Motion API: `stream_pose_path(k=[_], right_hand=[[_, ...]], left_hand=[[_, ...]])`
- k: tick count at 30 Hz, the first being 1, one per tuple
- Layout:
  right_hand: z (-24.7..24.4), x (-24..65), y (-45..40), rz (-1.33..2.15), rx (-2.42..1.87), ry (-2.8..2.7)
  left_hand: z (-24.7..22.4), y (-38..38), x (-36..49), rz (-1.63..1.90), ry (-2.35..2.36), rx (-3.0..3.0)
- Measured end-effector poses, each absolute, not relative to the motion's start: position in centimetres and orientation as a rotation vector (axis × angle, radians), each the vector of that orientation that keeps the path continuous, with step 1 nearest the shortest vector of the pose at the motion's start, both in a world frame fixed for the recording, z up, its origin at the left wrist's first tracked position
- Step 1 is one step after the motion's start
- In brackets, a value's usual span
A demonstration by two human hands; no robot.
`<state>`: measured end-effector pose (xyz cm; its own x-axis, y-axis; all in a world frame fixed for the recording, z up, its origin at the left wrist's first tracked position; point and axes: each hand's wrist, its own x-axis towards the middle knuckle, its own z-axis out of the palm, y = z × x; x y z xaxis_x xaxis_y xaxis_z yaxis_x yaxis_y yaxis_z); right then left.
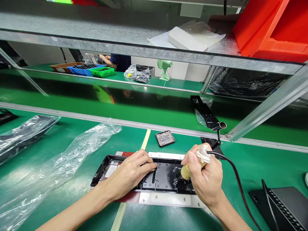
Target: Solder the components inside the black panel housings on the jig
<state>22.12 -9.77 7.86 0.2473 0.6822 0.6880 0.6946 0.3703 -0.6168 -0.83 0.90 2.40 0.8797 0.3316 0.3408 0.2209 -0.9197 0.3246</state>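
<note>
My right hand [205,176] is wrapped round a soldering iron [186,171] with a yellowish handle, a white wrapping at its top and a black cord. Its tip points down into the right part of a black plastic housing [166,178]; where the tip touches is hidden. The housing lies in a fixture with white strips [166,199]. My left hand [132,171] lies across the left part of the housing. Its fingers are bent, with the tips drawn together inside; anything between them is too small or hidden. Behind the housing sits a small black tray [165,138] of tiny metal pieces.
A black stand [207,115] with a metal ring is at the back right. Clear plastic bags [79,144] lie at left, black parts [276,205] at right. A metal shelf [108,43] with a red bin [271,32] hangs above. Another person's arm [108,61] shows far back.
</note>
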Motion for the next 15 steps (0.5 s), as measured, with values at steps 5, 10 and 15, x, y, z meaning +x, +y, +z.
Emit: stream_pose_path(k=[5, 10, 15], right_hand=[[8.1, 21.8, -10.1, 0.074, -1.291, -1.412], [8.1, 21.1, -10.4, 0.152, -1.24, -1.373], [8.3, 19.9, -10.8, 0.142, -1.215, -1.324]], left_hand=[[1.8, 0.1, -0.6, 0.702, 0.485, 2.805], [0.9, -0.3, -1.1, 0.83, 0.538, 2.771], [-0.2, 0.0, -2.0, 1.115, 0.386, 2.658]])
